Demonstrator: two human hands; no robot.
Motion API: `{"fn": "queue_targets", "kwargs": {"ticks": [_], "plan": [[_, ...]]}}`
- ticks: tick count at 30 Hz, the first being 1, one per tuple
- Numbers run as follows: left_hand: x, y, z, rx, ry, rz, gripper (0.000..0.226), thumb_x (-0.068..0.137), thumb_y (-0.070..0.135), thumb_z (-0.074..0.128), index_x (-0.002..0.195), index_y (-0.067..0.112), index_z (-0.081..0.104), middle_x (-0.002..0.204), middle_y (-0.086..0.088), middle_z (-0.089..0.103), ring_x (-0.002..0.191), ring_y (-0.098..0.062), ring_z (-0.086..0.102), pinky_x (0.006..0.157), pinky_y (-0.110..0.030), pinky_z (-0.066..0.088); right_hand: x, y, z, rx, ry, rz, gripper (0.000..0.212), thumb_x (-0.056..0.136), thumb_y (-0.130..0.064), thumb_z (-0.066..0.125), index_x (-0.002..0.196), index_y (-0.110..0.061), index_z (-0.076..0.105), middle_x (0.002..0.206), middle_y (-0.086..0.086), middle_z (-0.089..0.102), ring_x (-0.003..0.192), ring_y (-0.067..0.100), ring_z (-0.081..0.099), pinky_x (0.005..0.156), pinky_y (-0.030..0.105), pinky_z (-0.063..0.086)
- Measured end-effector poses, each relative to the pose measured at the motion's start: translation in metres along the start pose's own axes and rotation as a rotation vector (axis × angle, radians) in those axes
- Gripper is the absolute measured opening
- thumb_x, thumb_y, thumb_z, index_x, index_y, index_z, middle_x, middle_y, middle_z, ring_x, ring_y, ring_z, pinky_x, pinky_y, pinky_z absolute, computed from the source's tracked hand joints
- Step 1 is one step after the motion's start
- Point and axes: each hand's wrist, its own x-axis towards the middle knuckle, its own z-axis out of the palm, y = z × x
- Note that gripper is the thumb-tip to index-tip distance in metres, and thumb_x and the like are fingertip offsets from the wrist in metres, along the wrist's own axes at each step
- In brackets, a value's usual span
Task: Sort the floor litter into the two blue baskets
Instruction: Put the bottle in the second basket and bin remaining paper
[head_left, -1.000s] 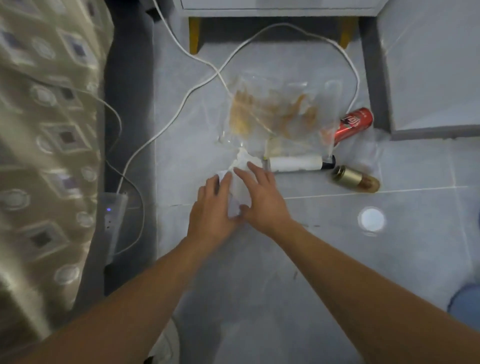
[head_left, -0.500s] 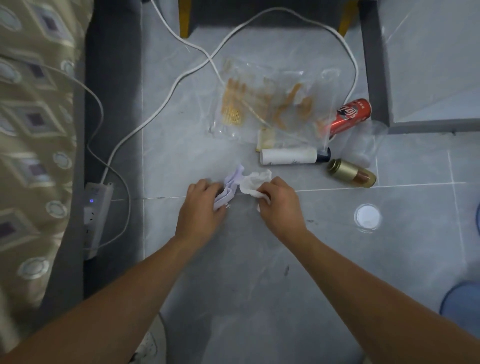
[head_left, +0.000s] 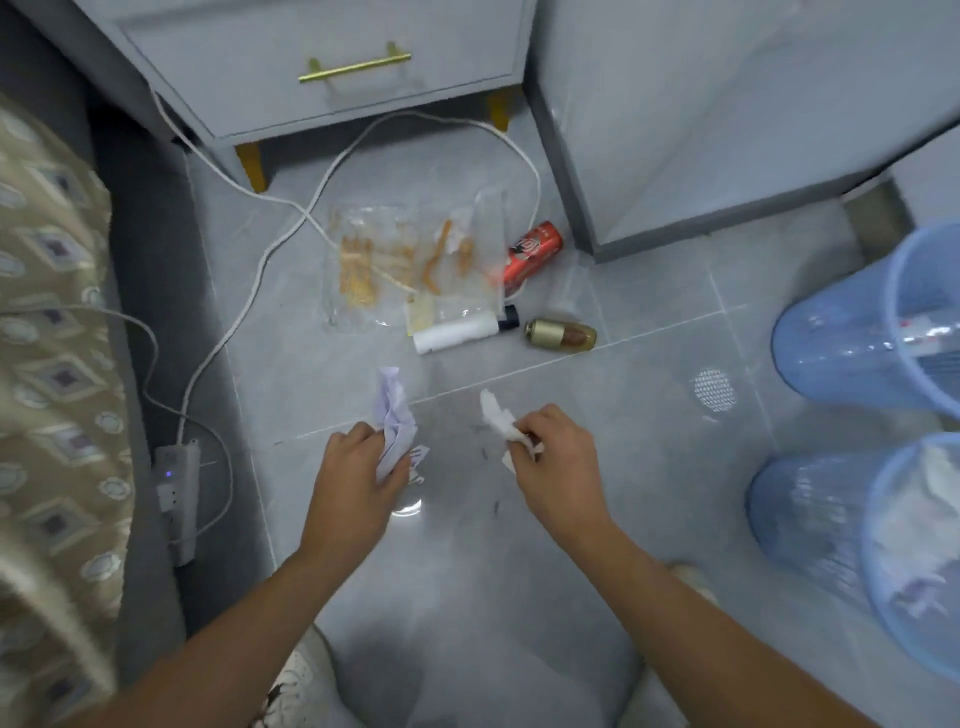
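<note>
Currently, your left hand grips a crumpled pale paper; your right hand pinches a white tissue. Both are held above the floor. Beyond them lie a clear plastic bag, red can, white tube and gold bottle. Two blue baskets stand at your right.

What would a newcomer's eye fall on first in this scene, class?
Probably the two hands at centre: the left hand grips crumpled lilac paper, the right hand pinches a white tissue. Next, the red can beside a greasy clear bag, and two blue baskets at right.
</note>
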Motion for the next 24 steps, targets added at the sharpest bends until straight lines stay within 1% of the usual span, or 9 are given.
{"fn": "queue_targets", "kwargs": {"ticks": [2,3,6,9,11,14,18,22,24], "plan": [[-0.014,0.051,-0.005,0.041,-0.025,0.048,0.045,0.091,0.019,0.075,0.07,0.038,0.04,0.073,0.011,0.044,0.076,-0.025,0.05,0.062,-0.028,0.036,-0.02,-0.003,-0.044,0.034,0.052,0.045,0.015,0.082,0.005,0.069,0.077,-0.009,0.07,0.08,0.001,0.058,0.067,0.015,0.056,0.062,0.024,0.046],[-0.022,0.076,-0.007,0.047,-0.051,0.062,0.044,0.091,0.019,0.075,0.069,0.035,0.04,0.074,0.011,0.043,0.077,-0.024,0.048,0.062,-0.028,0.034,-0.029,-0.005,-0.068,0.049,0.084,0.06,0.015,0.082,0.005,0.069,0.077,-0.01,0.07,0.08,0.001,0.058,0.068,0.015,0.056,0.061,0.027,0.046],[-0.038,0.149,0.001,0.069,-0.183,0.166,0.026,0.093,0.025,0.072,0.075,0.017,0.054,0.076,0.006,0.047,0.079,-0.022,0.049,0.063,-0.028,0.037,-0.058,0.0,-0.138,0.056,0.205,0.111,0.015,0.079,0.006,0.071,0.077,-0.01,0.07,0.078,0.001,0.058,0.067,0.013,0.054,0.061,0.022,0.042],[-0.046,0.223,0.024,0.099,-0.24,0.307,0.024,0.093,0.033,0.07,0.085,0.012,0.061,0.079,0.003,0.051,0.081,-0.017,0.047,0.063,-0.023,0.037,-0.091,0.026,-0.196,0.057,0.32,0.149,0.013,0.079,0.004,0.072,0.079,-0.008,0.07,0.078,0.002,0.057,0.066,0.016,0.054,0.062,0.024,0.042],[-0.054,0.273,0.046,0.051,-0.266,0.371,0.02,0.093,0.037,0.07,0.085,0.02,0.062,0.078,0.006,0.052,0.082,-0.016,0.046,0.065,-0.022,0.039,-0.116,0.052,-0.231,0.046,0.381,0.195,0.012,0.08,0.003,0.073,0.08,-0.01,0.07,0.078,0.0,0.056,0.066,0.016,0.054,0.06,0.028,0.044],[-0.069,0.336,0.095,0.013,-0.319,0.466,0.038,0.092,0.035,0.074,0.074,0.038,0.04,0.074,0.017,0.041,0.079,-0.016,0.043,0.062,-0.018,0.032,-0.15,0.096,-0.277,0.001,0.438,0.259,0.014,0.081,0.002,0.073,0.079,-0.011,0.068,0.078,-0.003,0.055,0.068,0.013,0.052,0.062,0.024,0.04],[-0.089,0.383,0.17,0.012,-0.418,0.567,0.031,0.089,0.026,0.077,0.086,0.034,0.048,0.084,0.013,0.046,0.084,-0.013,0.039,0.066,-0.021,0.026,-0.18,0.163,-0.322,-0.043,0.473,0.348,0.015,0.08,0.004,0.072,0.078,-0.01,0.068,0.081,-0.001,0.058,0.071,0.015,0.053,0.063,0.027,0.044],[-0.105,0.405,0.24,0.047,-0.476,0.529,0.028,0.09,0.024,0.075,0.09,0.03,0.048,0.091,0.009,0.043,0.088,-0.012,0.036,0.068,-0.02,0.024,-0.187,0.221,-0.341,-0.106,0.506,0.438,0.016,0.08,0.007,0.073,0.078,-0.009,0.069,0.079,0.0,0.057,0.068,0.015,0.053,0.062,0.015,0.038],[-0.108,0.41,0.272,0.11,-0.478,0.515,0.018,0.09,0.026,0.074,0.095,0.023,0.057,0.094,0.009,0.044,0.093,-0.017,0.042,0.071,-0.022,0.028,-0.183,0.242,-0.342,-0.124,0.513,0.455,0.016,0.08,0.007,0.073,0.078,-0.009,0.069,0.078,0.0,0.056,0.066,0.017,0.052,0.06,0.018,0.039]]}}
